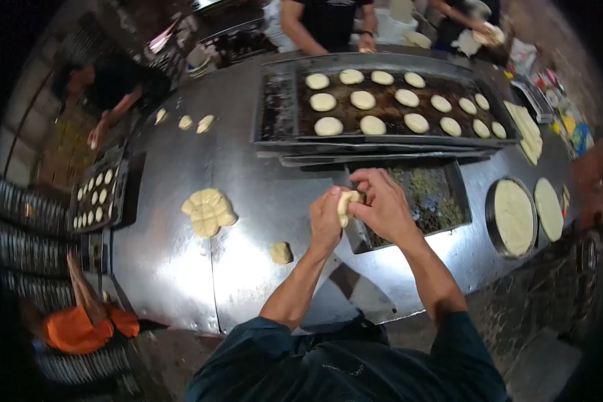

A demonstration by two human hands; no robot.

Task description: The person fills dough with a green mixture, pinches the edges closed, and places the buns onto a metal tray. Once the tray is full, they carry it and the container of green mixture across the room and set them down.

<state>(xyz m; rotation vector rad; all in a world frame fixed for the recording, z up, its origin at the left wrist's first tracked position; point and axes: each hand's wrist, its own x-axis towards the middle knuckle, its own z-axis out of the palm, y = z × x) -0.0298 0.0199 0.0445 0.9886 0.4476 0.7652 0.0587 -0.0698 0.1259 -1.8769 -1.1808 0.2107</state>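
My left hand (325, 218) and my right hand (380, 203) meet over the steel table (181, 268), both closed around one small piece of pale dough (346, 201). They hover above the near left corner of a tray of dark green filling (430, 195). A clump of dough pieces (208, 211) lies to the left of my hands. One small dough lump (281, 252) sits near my left forearm.
A large griddle tray (275, 100) holds several round dough discs. Flat dough rounds on a pan (514, 217) lie at right. A tray of small pieces (99, 194) stands at left. Other people work at the far side and at left.
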